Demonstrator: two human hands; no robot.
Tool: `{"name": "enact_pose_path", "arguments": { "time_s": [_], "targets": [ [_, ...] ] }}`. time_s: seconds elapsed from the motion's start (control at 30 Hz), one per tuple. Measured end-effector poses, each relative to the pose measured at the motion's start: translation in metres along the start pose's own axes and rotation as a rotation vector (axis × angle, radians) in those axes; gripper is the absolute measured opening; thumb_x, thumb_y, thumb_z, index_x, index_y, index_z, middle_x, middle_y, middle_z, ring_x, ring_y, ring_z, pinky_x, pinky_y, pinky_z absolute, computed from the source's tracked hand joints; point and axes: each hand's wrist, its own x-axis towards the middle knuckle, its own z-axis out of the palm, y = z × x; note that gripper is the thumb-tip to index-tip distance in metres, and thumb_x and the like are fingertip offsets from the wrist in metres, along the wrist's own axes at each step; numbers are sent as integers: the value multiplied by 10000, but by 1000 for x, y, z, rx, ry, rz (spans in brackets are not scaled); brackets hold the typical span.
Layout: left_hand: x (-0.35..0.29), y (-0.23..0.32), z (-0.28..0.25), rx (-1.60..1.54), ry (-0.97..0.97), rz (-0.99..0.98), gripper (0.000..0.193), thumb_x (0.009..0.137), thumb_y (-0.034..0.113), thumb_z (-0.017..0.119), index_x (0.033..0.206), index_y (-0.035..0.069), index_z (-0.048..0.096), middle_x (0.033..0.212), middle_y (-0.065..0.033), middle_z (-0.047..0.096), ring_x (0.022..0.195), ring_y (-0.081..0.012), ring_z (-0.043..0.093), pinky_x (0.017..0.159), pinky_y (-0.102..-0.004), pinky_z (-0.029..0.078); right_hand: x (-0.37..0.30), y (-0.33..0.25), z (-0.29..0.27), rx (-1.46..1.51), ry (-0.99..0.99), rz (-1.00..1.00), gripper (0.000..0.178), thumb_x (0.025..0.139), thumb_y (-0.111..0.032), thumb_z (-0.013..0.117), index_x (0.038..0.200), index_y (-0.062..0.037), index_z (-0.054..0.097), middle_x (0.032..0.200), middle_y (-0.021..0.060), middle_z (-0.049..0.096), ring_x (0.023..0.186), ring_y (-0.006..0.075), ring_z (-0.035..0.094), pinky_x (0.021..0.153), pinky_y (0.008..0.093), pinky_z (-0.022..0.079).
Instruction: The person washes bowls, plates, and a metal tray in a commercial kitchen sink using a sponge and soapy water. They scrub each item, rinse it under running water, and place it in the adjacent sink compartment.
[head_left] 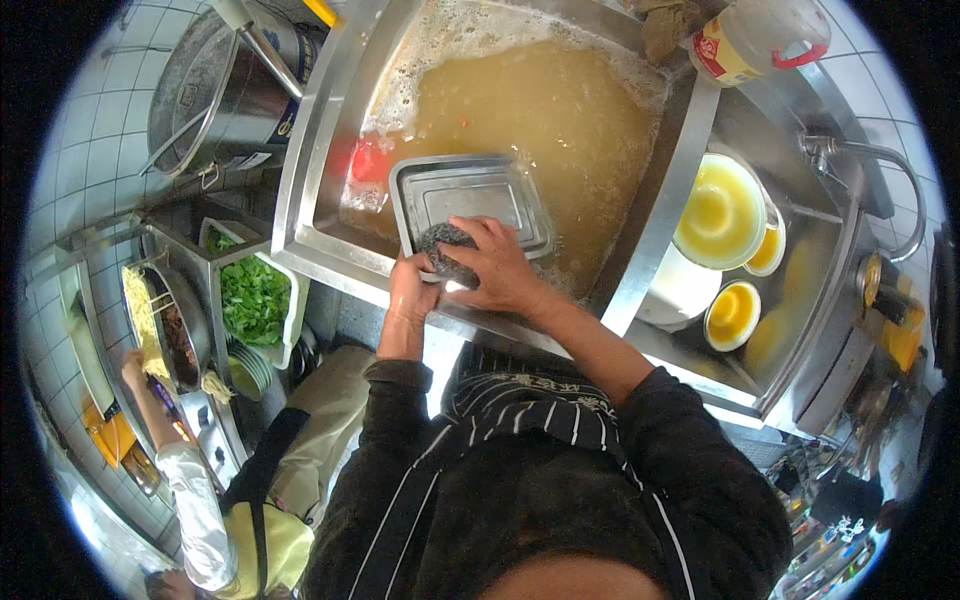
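A rectangular stainless steel tray (pixel 490 192) is tilted over the near left part of a sink (pixel 300 190) filled with cloudy brownish, foamy water. My left hand (pixel 410 292) grips the tray's near left corner, its fingers partly hidden. A dark grey scouring pad (pixel 443 250) is pressed against the tray's near side under my right hand (pixel 500 265), whose fingers curl over it. Something red (pixel 368 160) shows in the suds left of the tray.
Right of the divider, a second basin holds several white bowls (pixel 717 212) with yellowish liquid, under a curved faucet (pixel 890 150). A plastic jug (pixel 755 42) stands behind. At left are a big metal pot (pixel 230 90), chopped greens (pixel 255 300) and another person (pixel 265 530) working.
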Motion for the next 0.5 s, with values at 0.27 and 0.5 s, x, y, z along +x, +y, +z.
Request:
{"name": "enact_pose_path", "arguments": {
  "time_s": [0.27, 0.5],
  "targets": [
    [8, 37, 36, -273, -535, 82, 686, 810, 350, 621, 1342, 60, 299, 1355, -211, 405, 1136, -356, 496, 967, -498, 417, 36, 30, -73, 514, 148, 590, 234, 791, -193, 727, 965, -62, 642, 918, 44, 655, 800, 154, 601, 738, 294, 472],
    [21, -22, 25, -392, -423, -45, 459, 699, 96, 552, 1155, 39, 538, 1112, -118, 587, 1052, -327, 539, 928, -492, 419, 32, 84, -92, 1301, 472, 886, 655, 743, -392, 752, 1206, 12, 525, 1147, 121, 590, 1004, 239, 578, 900, 361, 442]
  ]
}}
